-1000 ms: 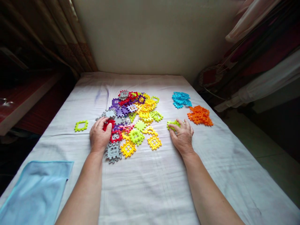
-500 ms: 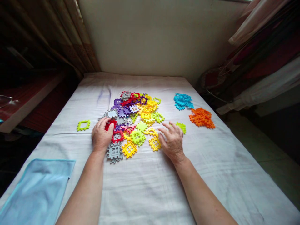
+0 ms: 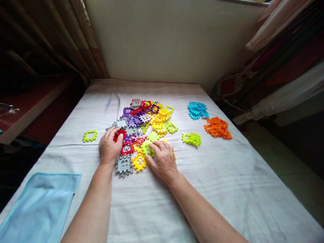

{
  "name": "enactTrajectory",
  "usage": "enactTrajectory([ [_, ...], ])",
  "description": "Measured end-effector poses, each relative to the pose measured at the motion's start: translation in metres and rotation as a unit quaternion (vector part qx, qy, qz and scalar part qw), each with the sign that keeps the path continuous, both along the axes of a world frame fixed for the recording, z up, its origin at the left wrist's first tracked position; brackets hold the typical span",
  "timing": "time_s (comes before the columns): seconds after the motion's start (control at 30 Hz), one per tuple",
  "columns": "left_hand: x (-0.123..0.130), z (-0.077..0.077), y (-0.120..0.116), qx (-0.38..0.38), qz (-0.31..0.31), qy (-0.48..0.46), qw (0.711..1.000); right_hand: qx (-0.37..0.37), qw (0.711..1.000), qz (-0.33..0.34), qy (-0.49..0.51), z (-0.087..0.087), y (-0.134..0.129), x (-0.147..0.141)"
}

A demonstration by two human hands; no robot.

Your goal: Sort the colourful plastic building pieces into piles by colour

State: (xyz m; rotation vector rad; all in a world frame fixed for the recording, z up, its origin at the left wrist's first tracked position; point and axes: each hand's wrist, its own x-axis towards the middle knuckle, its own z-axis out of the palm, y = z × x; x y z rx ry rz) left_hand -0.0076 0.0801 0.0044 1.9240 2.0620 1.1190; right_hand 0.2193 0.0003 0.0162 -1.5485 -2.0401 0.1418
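Note:
A mixed pile of plastic interlocking tiles lies mid-table. My left hand (image 3: 110, 145) rests at its left edge, thumb apart from the fingers, over a red tile (image 3: 119, 134). At the near side my right hand (image 3: 163, 160) reaches over a lime-green tile (image 3: 147, 148), partly covering it, with thumb and fingers apart. Just left of its thumb is a yellow window tile (image 3: 139, 162). A grey window tile (image 3: 124, 164) lies between the hands. Purple tiles (image 3: 133, 120) and yellow tiles (image 3: 162, 116) fill the far part of the pile.
To the right lie separate groups: blue tiles (image 3: 197, 110), orange tiles (image 3: 217, 128) and lime-green tiles (image 3: 191, 139). One lime-green frame (image 3: 90, 136) sits alone on the left. A light-blue cloth (image 3: 42, 206) covers the near-left corner of the sheeted table (image 3: 141, 209).
My right hand has moved left from beside the small lime-green group to the pile's near side, over a lime-green tile. My left hand has stayed in place.

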Motion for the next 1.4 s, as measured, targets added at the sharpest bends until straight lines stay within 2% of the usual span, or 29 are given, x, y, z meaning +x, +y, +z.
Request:
enactTrajectory([
  [0.4,0.0,-0.002,0.0,-0.001,0.0,0.006,1.0,0.015,1.0,0.0,0.007,-0.005,0.001,0.002],
  [0.6,0.0,-0.002,0.0,-0.006,-0.001,0.007,1.0,0.058,0.998,-0.002,0.02,-0.009,0.001,0.003],
  [0.73,0.0,0.0,-0.001,-0.005,-0.001,0.007,1.0,0.088,0.996,-0.009,0.019,-0.006,0.001,0.01],
  [0.83,0.001,0.001,-0.001,-0.004,-0.001,0.009,1.0,0.112,0.993,-0.045,0.006,-0.001,0.006,0.03],
  [0.97,0.001,0.0,-0.001,0.0,0.003,0.012,1.0,0.132,0.982,-0.134,-0.025,0.002,0.017,0.072],
  [1.13,0.0,-0.002,0.0,0.0,0.005,0.016,1.0,0.093,0.963,-0.246,-0.057,-0.001,0.025,0.118],
  [1.23,0.0,-0.002,0.0,0.0,-0.001,0.013,1.0,0.08,0.956,-0.277,-0.056,-0.003,0.026,0.13],
  [1.4,-0.001,-0.002,0.0,-0.002,0.001,0.007,1.0,0.065,0.953,-0.291,-0.057,-0.007,0.026,0.134],
])
